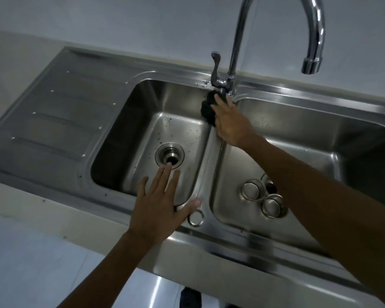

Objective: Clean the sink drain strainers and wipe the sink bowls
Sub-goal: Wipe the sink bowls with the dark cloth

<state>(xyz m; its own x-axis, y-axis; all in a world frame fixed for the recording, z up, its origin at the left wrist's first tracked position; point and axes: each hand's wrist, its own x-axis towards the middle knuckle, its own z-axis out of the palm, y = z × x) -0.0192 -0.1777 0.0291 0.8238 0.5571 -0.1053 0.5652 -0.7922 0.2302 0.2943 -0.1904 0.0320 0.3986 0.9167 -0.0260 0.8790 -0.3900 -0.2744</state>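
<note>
— Hands?

— Right hand (231, 125) far back on the ridge between the two bowls, fingers bent over a black crumpled cloth (207, 110) and gripping it against the steel. Just above, the base of a tall curved chrome faucet (316, 30). Left hand (160, 207) flat and spread, fingers straight, holding nothing, over the front edge of the left stainless steel bowl (129, 121). Thumb beside a small round metal ring (196, 217) on the front rim. Resting or hovering: impossible to tell.

— Strainers?

— Two round steel drain strainers (252, 189) out of their drains, side by side on the floor of the right stainless steel bowl (320, 134), the nearer one (273, 205) toward the front. Drain opening of that bowl mostly hidden behind the right forearm (320, 185). Open round drain (169, 155) in the left bowl, just past the left fingertips, with dark specks scattered around.

— Surroundings?

— Ribbed steel draining board (53, 112) at far left, pale counter (42, 210) in front, plain wall (142, 18) behind. Upright chrome lever handle (216, 65) just left of the faucet stem, directly above the cloth.
</note>
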